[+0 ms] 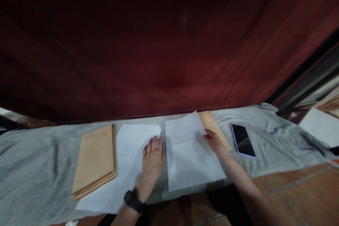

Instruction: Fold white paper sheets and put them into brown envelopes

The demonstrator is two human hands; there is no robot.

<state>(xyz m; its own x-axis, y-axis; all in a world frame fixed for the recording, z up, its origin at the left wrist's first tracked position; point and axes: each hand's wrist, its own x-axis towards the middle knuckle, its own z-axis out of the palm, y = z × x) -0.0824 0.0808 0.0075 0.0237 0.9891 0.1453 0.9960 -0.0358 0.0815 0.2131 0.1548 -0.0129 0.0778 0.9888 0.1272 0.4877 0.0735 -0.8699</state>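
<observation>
My left hand (153, 156), with a dark watch on its wrist, lies palm down along the right edge of a stack of white paper (129, 144). Its fingers are stretched out. My right hand (214, 141) pinches the right edge of a creased white sheet of paper (193, 162), whose upper part is slightly raised. Partly under that sheet and behind my right hand lies a brown envelope (213, 122). On the left, a pile of brown envelopes (95, 155) rests over part of the paper stack.
A grey cloth (34, 162) covers the long, narrow surface. To the right of my right hand lies a phone (243, 140) in a purple case. A dark red curtain-like sheet (169, 60) rises behind. White paper (321, 127) shows at the far right, above a tiled floor (296, 190).
</observation>
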